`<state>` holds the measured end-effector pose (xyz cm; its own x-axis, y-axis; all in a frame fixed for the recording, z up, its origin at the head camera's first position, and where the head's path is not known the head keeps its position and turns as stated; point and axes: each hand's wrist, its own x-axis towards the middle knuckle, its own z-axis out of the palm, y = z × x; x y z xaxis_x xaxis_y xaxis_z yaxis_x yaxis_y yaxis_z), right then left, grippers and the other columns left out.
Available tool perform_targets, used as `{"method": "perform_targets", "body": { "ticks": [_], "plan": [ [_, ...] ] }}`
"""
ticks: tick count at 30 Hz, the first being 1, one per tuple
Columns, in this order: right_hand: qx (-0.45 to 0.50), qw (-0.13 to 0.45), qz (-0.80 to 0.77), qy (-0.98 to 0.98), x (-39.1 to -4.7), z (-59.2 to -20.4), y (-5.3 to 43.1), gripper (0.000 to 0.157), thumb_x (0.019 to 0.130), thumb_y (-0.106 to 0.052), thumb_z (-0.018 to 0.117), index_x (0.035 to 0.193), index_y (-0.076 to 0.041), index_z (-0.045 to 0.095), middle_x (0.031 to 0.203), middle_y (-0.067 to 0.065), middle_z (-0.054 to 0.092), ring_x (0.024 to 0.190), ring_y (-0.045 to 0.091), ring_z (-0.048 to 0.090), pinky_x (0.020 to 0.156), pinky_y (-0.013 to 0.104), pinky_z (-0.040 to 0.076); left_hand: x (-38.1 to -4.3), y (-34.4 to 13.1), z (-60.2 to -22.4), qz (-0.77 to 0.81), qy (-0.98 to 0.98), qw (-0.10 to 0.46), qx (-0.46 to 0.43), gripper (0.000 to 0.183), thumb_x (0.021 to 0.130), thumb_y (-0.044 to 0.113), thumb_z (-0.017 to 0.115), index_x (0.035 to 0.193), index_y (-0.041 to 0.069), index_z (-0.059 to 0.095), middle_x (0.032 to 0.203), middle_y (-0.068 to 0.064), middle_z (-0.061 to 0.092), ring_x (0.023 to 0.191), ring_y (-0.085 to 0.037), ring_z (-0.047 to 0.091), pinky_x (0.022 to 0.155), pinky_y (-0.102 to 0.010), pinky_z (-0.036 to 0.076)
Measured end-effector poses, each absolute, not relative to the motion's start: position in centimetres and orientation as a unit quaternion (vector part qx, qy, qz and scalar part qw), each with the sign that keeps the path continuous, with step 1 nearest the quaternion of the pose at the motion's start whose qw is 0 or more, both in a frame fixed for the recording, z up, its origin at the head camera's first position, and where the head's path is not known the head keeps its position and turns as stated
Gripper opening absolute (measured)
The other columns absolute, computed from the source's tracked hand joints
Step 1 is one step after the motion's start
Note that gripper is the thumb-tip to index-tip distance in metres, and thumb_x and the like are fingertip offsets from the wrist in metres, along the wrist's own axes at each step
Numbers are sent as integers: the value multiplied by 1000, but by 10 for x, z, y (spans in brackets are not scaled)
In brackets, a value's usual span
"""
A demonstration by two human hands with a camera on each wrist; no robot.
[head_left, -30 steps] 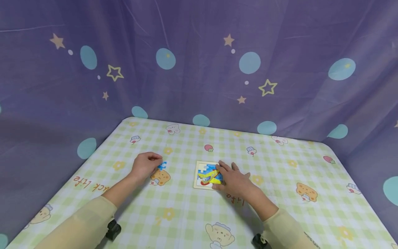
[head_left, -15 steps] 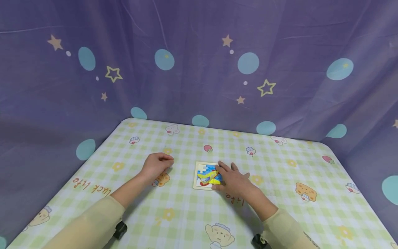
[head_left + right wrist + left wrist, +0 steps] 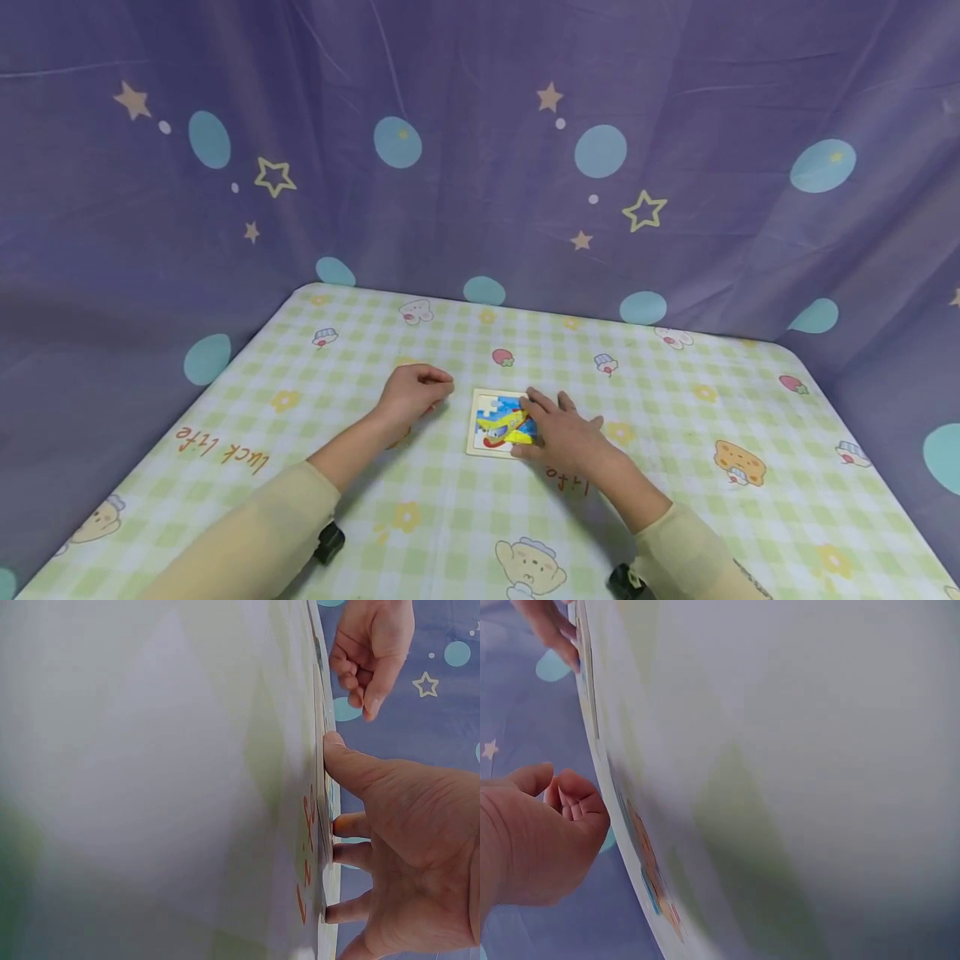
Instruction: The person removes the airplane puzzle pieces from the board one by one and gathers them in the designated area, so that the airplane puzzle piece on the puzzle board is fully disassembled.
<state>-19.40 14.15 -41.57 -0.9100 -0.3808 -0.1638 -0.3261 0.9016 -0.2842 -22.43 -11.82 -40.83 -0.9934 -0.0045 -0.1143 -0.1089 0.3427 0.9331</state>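
A small jigsaw puzzle (image 3: 502, 427) in a pale wooden frame shows a yellow plane on blue; bare wood shows at its upper left. My right hand (image 3: 564, 431) lies over its right side with fingers spread, the thumb at the near edge. Just left of the frame, my left hand (image 3: 408, 396) hovers above the cloth with loosely curled fingers. Nothing shows between its thumb and fingers in the left wrist view. A thin bluish strip (image 3: 618, 786) lies low on the cloth below that hand. In the head view this spot is hidden by the hand.
A green-checked tablecloth (image 3: 450, 500) with printed animals, biscuits and flowers covers the table. Behind and at both sides hangs a purple curtain (image 3: 480, 150) with stars and blue ovals. A dark wrist device sits under each sleeve.
My left hand has moved right toward the puzzle. A blue jigsaw piece seen at its fingertips a second ago no longer shows in the head view. My right hand has stayed put.
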Motion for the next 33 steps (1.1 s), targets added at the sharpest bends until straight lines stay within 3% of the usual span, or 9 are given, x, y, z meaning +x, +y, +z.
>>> {"method": "perform_targets", "body": {
  "ticks": [14, 33],
  "plan": [
    [-179, 113, -121, 970, -193, -415, 140, 83, 92, -56, 67, 159, -18, 36, 166, 0, 25, 148, 48, 19, 91, 88, 22, -226, -79, -414, 587, 807, 59, -18, 9, 93, 7, 71, 99, 0, 73, 75, -13, 64, 60, -14, 52, 58, -27, 47],
    [-185, 112, -118, 969, -194, -415, 142, 83, 93, -58, 65, 159, -18, 35, 166, 0, 24, 148, 48, 19, 90, 88, 23, -228, -56, -413, 585, 807, 80, -18, 9, 93, 8, 72, 97, 0, 73, 78, -8, 64, 67, -16, 58, 61, -27, 52]
  ]
}}
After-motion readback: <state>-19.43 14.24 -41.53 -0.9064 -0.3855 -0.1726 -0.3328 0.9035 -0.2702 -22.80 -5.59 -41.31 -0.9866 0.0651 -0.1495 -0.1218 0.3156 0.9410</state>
